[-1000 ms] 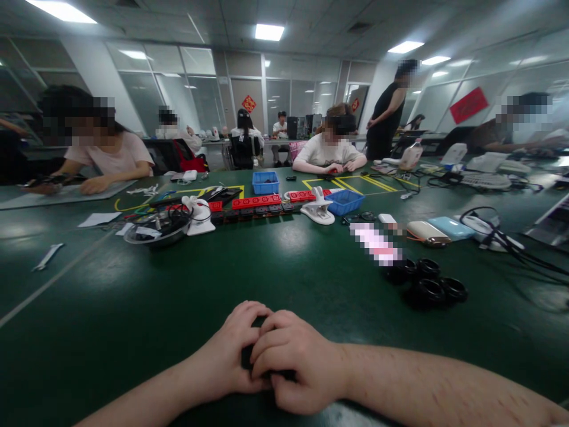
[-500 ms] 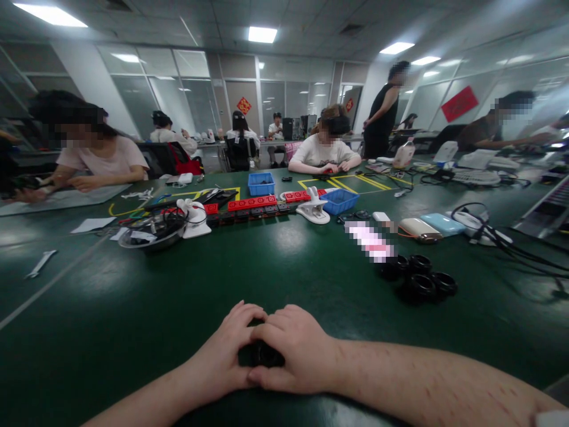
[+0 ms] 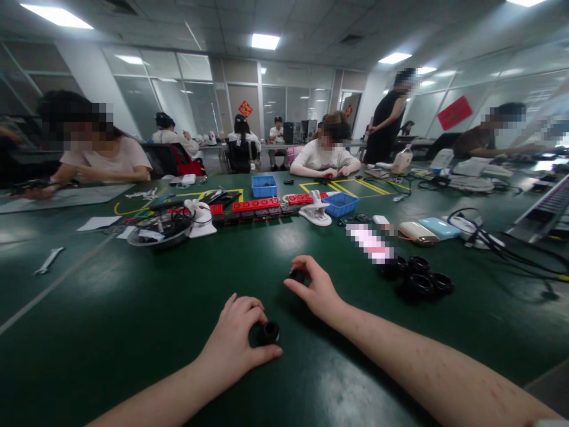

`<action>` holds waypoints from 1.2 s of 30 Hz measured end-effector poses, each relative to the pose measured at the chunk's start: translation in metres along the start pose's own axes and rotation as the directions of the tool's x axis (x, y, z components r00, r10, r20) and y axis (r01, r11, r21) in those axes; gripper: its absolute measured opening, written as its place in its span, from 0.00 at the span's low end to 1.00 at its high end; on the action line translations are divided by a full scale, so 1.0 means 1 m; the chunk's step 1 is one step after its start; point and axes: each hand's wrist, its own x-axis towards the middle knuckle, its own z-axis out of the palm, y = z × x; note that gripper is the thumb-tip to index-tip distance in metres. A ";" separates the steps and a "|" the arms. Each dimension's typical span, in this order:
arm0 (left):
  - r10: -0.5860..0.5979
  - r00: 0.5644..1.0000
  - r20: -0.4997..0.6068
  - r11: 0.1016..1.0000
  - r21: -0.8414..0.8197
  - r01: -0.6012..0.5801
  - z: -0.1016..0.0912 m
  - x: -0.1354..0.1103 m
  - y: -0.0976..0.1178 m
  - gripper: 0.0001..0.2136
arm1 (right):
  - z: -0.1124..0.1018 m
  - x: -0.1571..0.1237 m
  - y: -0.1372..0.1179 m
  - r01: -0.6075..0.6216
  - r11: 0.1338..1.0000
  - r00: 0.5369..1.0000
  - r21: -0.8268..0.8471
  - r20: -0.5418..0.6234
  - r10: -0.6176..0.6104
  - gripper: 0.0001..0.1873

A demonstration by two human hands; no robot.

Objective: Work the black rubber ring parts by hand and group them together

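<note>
Low over the green table, my left hand (image 3: 237, 332) curls its fingers and thumb around a short black hollow cylinder (image 3: 269, 333), whose round opening faces me. Farther forward and to the right, my right hand (image 3: 317, 287) pinches a small black round piece (image 3: 296, 276) between thumb and fingers. Part of that piece is hidden by the fingers, so its exact kind cannot be made out. The two hands are apart. To the right of my right hand, several black ring-shaped parts (image 3: 419, 284) sit in a cluster on the table.
A metal bowl of cables (image 3: 160, 242), a red and black strip of blocks (image 3: 255, 206), white clamp stands (image 3: 315, 212) and blue bins (image 3: 341, 204) line the far side. A wrench (image 3: 50, 261) lies left. Power banks (image 3: 418, 232) and cables are at right. Several people sit around.
My hands, together around a black part before, have separated. The right hand has moved forward and right with a small black piece; the left stays with the black cylinder.
</note>
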 end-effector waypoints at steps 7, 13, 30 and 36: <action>-0.015 1.000 -0.026 1.000 0.002 0.015 0.002 -0.001 -0.005 0.20 | -0.045 0.012 -0.018 0.044 0.987 0.980 -0.152 0.200 -0.013 0.08; -0.063 0.997 0.045 0.995 0.081 0.059 0.006 -0.001 -0.010 0.43 | -0.057 0.014 -0.013 0.034 0.959 0.878 -0.282 0.466 0.106 0.06; -0.076 0.991 0.113 0.976 0.212 0.051 0.008 0.001 -0.011 0.44 | -0.056 0.003 -0.045 0.174 0.934 0.875 -0.313 0.484 -0.001 0.26; -0.095 0.992 0.088 0.977 0.198 0.076 0.012 0.001 -0.011 0.48 | -0.004 -0.018 -0.069 0.406 0.861 0.793 -0.306 0.586 -0.165 0.13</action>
